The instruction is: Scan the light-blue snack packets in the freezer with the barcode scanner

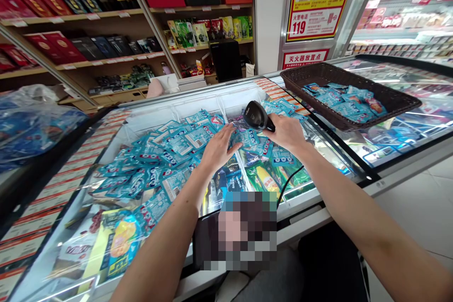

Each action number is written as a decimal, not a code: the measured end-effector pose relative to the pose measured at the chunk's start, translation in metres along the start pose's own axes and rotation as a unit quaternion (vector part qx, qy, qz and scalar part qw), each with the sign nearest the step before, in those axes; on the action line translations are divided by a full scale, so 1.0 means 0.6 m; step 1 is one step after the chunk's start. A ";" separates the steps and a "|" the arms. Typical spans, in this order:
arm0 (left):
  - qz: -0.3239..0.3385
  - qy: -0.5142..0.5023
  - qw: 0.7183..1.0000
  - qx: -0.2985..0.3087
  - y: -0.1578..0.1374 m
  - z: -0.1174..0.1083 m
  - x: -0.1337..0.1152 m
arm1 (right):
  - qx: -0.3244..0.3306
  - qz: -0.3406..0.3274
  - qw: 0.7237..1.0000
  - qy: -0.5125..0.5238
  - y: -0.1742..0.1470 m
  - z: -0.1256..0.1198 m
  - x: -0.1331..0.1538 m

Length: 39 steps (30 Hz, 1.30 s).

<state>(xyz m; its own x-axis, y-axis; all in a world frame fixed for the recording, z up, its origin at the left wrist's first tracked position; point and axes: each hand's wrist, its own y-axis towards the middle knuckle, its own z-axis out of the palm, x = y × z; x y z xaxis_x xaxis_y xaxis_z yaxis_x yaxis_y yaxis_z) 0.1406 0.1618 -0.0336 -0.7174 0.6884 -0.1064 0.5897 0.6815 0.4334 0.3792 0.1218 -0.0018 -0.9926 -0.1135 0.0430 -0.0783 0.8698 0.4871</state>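
Head view, right fingers point(277, 123) wrapped round black scanner point(255, 115), left fingers point(224, 135) loosely spread, blue packets point(180, 141) beneath.

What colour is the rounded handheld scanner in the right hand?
The rounded handheld scanner is black, seen in the head view.

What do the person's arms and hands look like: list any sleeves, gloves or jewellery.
The left hand and right hand are bare, with no gloves, rings or watch visible. No sleeve shows on the left arm or right arm.
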 end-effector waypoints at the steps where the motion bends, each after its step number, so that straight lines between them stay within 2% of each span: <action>1: -0.008 0.003 1.000 0.008 0.000 0.001 0.000 | 0.000 -0.004 1.000 0.000 0.000 0.001 0.001; 4: -0.029 0.027 0.999 0.025 -0.001 0.003 0.000 | -0.006 -0.011 1.000 -0.001 -0.001 0.002 0.002; 10: -0.092 0.094 0.991 -0.030 -0.007 0.000 -0.006 | 0.002 -0.004 1.000 0.002 -0.001 -0.001 0.002; 12: -0.076 0.095 0.992 -0.025 -0.007 0.000 -0.006 | 0.006 -0.001 1.000 0.002 -0.001 -0.002 0.003; 17: -0.007 0.063 0.997 0.038 -0.002 0.001 -0.004 | 0.006 -0.006 1.000 -0.002 -0.001 -0.003 0.004; 23: -0.027 0.073 0.997 -0.006 -0.001 -0.002 -0.007 | 0.001 -0.008 1.000 -0.007 -0.001 -0.003 0.005; 28: -0.017 0.047 0.998 0.035 0.000 0.000 -0.003 | 0.005 -0.005 1.000 -0.008 -0.001 -0.002 0.006; 33: -0.039 0.055 0.997 0.033 0.003 0.002 0.005 | 0.000 -0.009 1.000 -0.008 -0.001 -0.001 0.005; 37: -0.083 0.033 0.995 0.045 0.005 0.005 0.017 | 0.000 -0.009 1.000 -0.007 -0.001 0.002 0.004; 39: -0.109 0.016 0.993 0.030 0.005 0.007 0.022 | -0.001 -0.008 1.000 -0.005 -0.001 0.005 0.003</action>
<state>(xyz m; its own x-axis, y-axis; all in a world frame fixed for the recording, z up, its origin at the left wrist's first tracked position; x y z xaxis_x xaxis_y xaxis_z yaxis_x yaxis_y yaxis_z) 0.1344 0.1740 -0.0376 -0.8418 0.5146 -0.1631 0.4388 0.8283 0.3485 0.3774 0.1224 -0.0044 -0.9921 -0.1226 0.0256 -0.0945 0.8671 0.4890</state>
